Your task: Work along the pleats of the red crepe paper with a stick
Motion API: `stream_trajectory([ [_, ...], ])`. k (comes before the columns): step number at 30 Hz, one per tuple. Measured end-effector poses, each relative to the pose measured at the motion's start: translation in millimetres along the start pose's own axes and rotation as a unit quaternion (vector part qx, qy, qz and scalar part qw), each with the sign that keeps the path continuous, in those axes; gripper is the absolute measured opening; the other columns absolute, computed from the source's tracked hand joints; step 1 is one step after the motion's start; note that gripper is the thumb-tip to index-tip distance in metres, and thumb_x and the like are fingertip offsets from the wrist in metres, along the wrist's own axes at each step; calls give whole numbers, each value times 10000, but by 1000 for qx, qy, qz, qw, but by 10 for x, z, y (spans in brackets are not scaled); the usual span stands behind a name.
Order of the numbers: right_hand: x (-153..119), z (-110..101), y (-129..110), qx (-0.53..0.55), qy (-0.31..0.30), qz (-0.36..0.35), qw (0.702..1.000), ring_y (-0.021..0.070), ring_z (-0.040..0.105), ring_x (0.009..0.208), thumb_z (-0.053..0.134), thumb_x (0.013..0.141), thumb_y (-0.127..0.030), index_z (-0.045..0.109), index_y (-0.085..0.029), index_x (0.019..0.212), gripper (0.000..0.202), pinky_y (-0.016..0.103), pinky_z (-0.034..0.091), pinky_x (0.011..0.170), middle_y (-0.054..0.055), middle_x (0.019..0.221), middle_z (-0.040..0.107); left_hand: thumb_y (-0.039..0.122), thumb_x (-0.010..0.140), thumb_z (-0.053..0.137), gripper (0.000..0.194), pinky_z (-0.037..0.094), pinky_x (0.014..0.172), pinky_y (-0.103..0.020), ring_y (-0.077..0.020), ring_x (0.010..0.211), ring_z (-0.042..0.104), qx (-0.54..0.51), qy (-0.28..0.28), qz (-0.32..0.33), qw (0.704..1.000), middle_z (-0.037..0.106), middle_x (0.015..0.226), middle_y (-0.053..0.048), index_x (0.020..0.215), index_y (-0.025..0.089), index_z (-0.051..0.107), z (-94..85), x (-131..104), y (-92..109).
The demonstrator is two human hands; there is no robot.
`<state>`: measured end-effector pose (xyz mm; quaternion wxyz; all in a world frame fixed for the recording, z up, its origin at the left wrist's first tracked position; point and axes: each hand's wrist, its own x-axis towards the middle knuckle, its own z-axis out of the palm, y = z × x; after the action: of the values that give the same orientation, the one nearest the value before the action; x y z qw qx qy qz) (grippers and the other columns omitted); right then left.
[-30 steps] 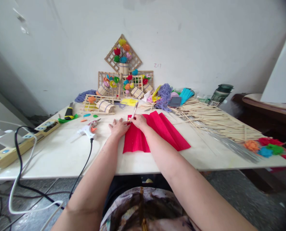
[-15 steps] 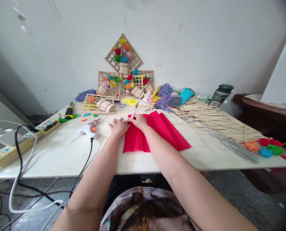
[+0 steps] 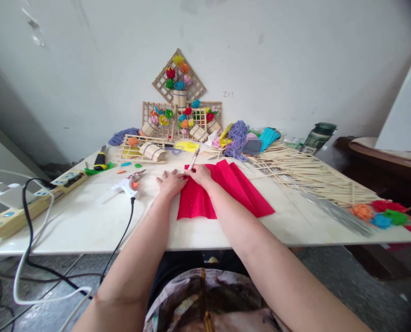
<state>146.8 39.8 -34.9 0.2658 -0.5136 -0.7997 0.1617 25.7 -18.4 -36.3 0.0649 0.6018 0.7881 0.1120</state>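
Note:
A pleated sheet of red paper (image 3: 226,184) lies on the white table in front of me. My right hand (image 3: 201,175) is closed round a white pen (image 3: 194,159), its lower end at the paper's upper left corner. Beside it, my left hand (image 3: 172,183) lies with fingers spread, its fingertips touching the paper's upper left edge. The pen's tip is hidden by my fingers.
To the left are a glue gun (image 3: 127,186), a utility knife (image 3: 101,159) and a power strip (image 3: 43,203) with cables. Lattice panels with paper flowers (image 3: 178,76) stand behind. Thin sticks (image 3: 305,173), metal wires (image 3: 333,212) and a dark bottle (image 3: 318,138) are at right.

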Motion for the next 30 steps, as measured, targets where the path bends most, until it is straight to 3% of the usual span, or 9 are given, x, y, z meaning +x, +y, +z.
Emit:
stream_trajectory([
  [30, -4, 27, 6, 2, 25, -13, 1000, 193, 612, 862, 492, 788, -486, 667, -240, 950, 343, 269, 447, 731, 44, 896, 684, 552, 750, 376, 485, 117, 991, -638, -346, 1306, 176, -2, -2, -1, 1000, 306, 1422, 45, 1210, 432, 472, -11, 2, 7],
])
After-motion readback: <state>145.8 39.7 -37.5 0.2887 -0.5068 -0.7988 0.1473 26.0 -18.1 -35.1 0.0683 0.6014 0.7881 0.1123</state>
